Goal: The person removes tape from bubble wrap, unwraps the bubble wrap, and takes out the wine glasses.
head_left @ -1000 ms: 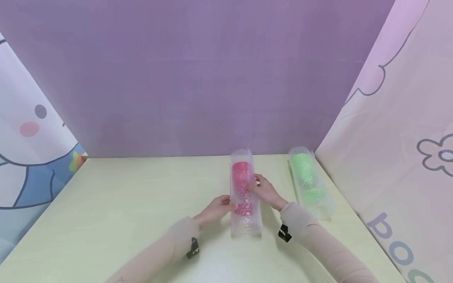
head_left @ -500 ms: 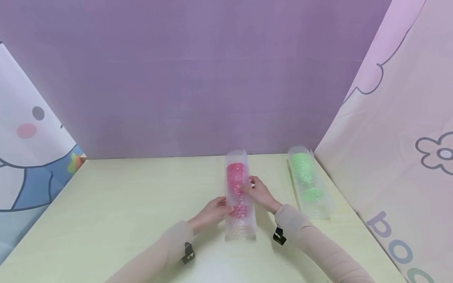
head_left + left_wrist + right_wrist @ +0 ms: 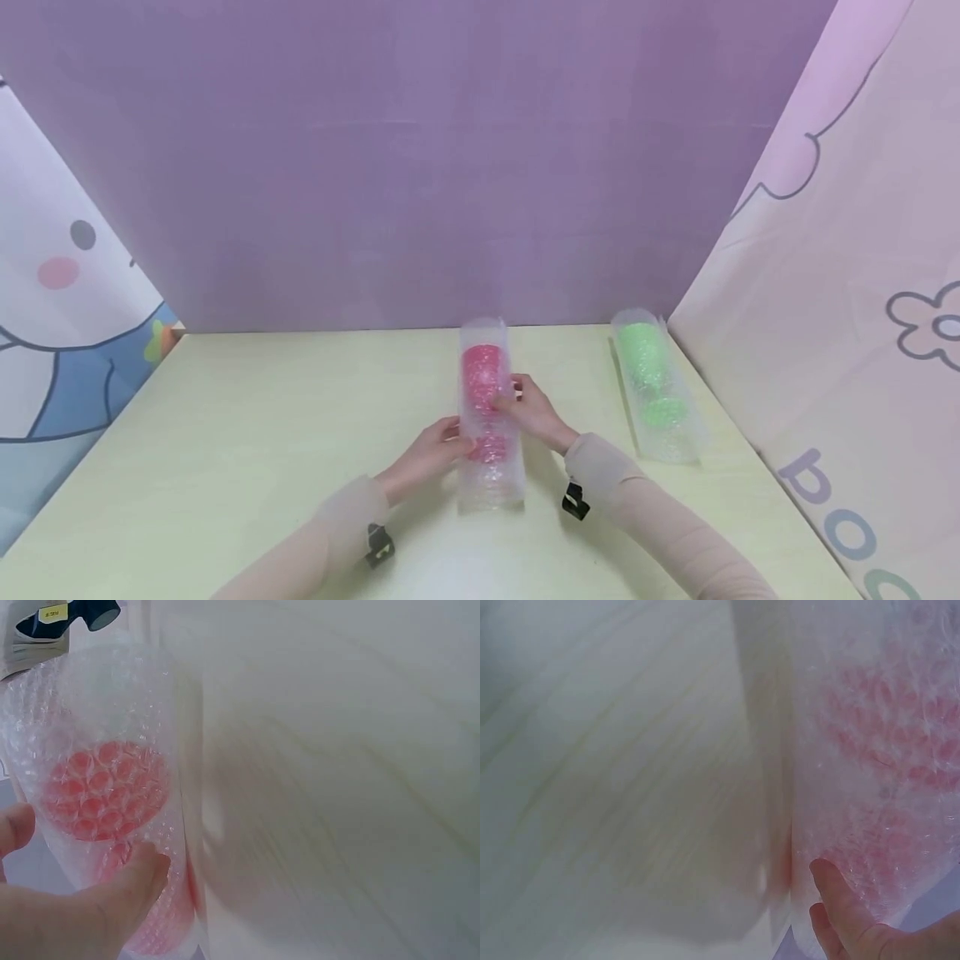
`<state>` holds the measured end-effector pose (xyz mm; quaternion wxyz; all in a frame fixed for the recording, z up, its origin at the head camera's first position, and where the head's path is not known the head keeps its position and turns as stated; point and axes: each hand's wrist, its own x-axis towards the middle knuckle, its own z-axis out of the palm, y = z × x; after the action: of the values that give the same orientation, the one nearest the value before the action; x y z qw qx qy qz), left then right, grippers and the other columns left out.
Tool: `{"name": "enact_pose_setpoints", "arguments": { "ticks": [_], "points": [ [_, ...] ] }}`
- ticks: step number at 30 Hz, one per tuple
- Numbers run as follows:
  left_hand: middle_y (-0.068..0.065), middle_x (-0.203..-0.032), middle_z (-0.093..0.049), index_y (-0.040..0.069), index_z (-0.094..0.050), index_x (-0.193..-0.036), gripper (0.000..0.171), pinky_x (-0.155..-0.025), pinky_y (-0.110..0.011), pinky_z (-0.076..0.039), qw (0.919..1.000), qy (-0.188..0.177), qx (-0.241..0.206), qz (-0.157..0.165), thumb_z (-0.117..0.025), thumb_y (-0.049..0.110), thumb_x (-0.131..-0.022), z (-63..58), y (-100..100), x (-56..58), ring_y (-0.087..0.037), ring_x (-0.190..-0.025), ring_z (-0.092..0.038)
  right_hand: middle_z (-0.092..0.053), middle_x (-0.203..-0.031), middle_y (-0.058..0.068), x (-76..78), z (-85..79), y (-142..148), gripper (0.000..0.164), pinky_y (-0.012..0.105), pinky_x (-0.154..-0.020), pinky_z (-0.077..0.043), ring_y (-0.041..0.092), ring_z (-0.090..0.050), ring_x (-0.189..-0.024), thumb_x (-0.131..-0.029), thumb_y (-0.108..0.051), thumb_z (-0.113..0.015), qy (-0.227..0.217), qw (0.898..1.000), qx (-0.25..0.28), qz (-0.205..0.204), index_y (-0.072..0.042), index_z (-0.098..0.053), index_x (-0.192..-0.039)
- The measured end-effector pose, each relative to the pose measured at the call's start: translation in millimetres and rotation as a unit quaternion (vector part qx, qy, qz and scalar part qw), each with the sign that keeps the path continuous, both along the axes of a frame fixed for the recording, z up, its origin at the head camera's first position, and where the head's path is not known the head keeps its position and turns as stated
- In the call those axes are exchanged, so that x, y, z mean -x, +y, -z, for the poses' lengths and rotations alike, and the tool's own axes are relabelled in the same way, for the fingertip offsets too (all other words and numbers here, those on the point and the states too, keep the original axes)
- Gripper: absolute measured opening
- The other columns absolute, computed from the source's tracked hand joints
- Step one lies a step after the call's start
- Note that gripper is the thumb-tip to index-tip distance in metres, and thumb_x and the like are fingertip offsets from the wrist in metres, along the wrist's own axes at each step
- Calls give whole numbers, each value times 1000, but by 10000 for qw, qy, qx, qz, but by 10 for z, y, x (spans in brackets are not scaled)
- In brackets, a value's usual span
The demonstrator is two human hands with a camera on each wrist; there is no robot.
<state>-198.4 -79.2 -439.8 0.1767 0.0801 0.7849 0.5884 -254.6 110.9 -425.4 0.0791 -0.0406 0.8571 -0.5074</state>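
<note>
In the head view a long bubble-wrapped pink object (image 3: 482,375) stands near the middle of the table, its wider pink part above a narrower gap and a smaller pink part. My left hand (image 3: 426,457) grips its left side low down, thumb across the front. On the opposite side my right hand (image 3: 536,414) holds it higher up, its thumb also lying over the wrap. The left wrist view shows a rounded pink end (image 3: 105,791) through the bubbles, with the thumb against the wrap. Fingers behind the package are mostly hidden.
A similar bubble-wrapped green object (image 3: 647,367) lies at the right rear of the pale table (image 3: 300,408). A purple panel (image 3: 420,167) closes off the back, and a printed pink-white sheet (image 3: 840,292) runs along the right edge. Another printed sheet (image 3: 67,292) hangs at left.
Both hands have moved the bubble-wrapped pink object leftward across the table, away from the green one. Their hold on it looks the same, and the green object has stayed in place.
</note>
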Motion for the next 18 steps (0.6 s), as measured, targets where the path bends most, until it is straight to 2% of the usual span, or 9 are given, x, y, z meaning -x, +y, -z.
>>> {"name": "enact_pose_setpoints", "arguments": {
  "ticks": [10, 14, 18],
  "points": [
    [-24, -143, -32, -3, -23, -142, 72, -103, -55, -33, 9995, 116, 197, -209, -56, 34, -89, 48, -143, 49, -41, -129, -34, -43, -135, 19, 0, 25, -101, 62, 46, -92, -48, 34, -49, -115, -87, -33, -58, -90, 9999, 51, -67, -2, -33, -136],
    [-20, -146, -29, 1, -24, -143, 72, -105, -58, -28, 9949, 644, 694, -340, -57, 34, -88, 8, -140, 142, -40, -133, -29, -42, -135, 20, -9, 53, -120, 62, 45, -92, -48, 34, -49, -115, -88, -33, -57, -135, 9998, 58, -100, -2, -34, -136],
    [-13, -149, -28, 7, -27, -144, 70, -107, -57, -25, 9855, 1328, 998, -354, -60, 30, -87, -117, -99, 321, -36, -136, -25, -42, -135, 21, 7, 35, -136, 62, 46, -92, -48, 36, -48, -116, -88, -32, -57, -92, 9999, 79, -100, -1, -33, -136]
  ]
}}
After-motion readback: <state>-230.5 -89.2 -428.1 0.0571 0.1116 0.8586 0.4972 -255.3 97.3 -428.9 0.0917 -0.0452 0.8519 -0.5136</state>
